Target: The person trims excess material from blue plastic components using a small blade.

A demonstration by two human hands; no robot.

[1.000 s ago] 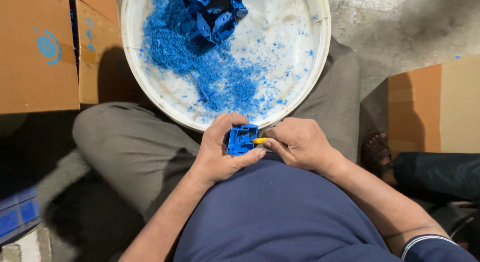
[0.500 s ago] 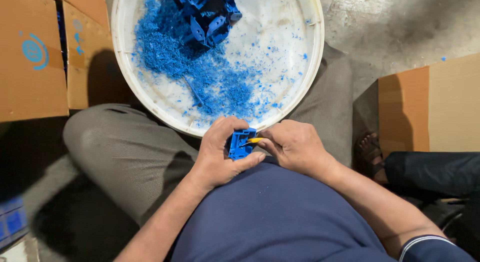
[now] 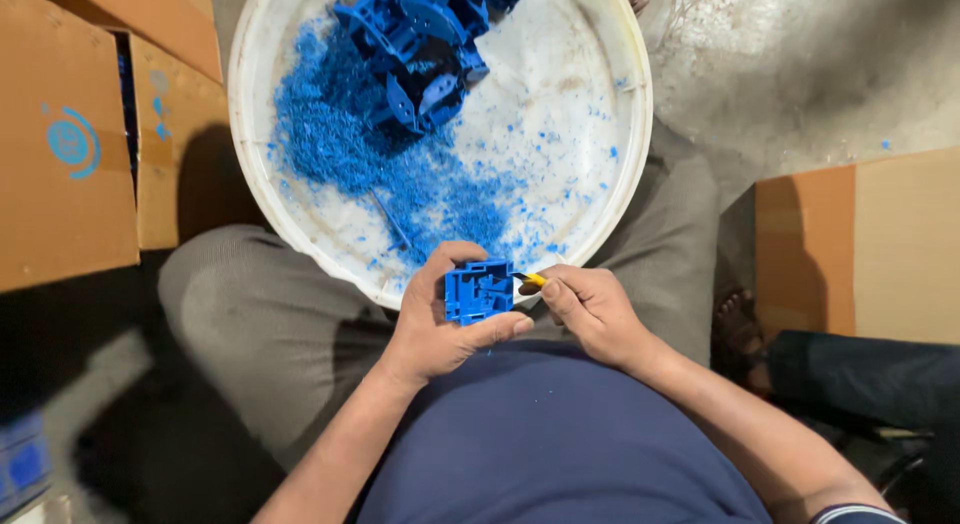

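Note:
My left hand (image 3: 440, 324) grips a small square blue plastic part (image 3: 478, 290) above my lap, at the near rim of a wide white tub (image 3: 600, 174). My right hand (image 3: 590, 309) holds a small tool with a yellow handle (image 3: 535, 279), its tip touching the part's right edge. Inside the tub lies a heap of blue plastic shavings (image 3: 370, 164), and a pile of similar blue parts (image 3: 420, 44) sits at its far side.
Brown cardboard boxes (image 3: 70, 134) stand at the left, and another cardboard box (image 3: 870, 244) is at the right. Someone else's foot and dark trouser leg (image 3: 800, 354) are at the right. Bare concrete floor (image 3: 800, 64) shows at the top right.
The view has shifted slightly. Both hands stay on the blue part, with the tool working at its right edge.

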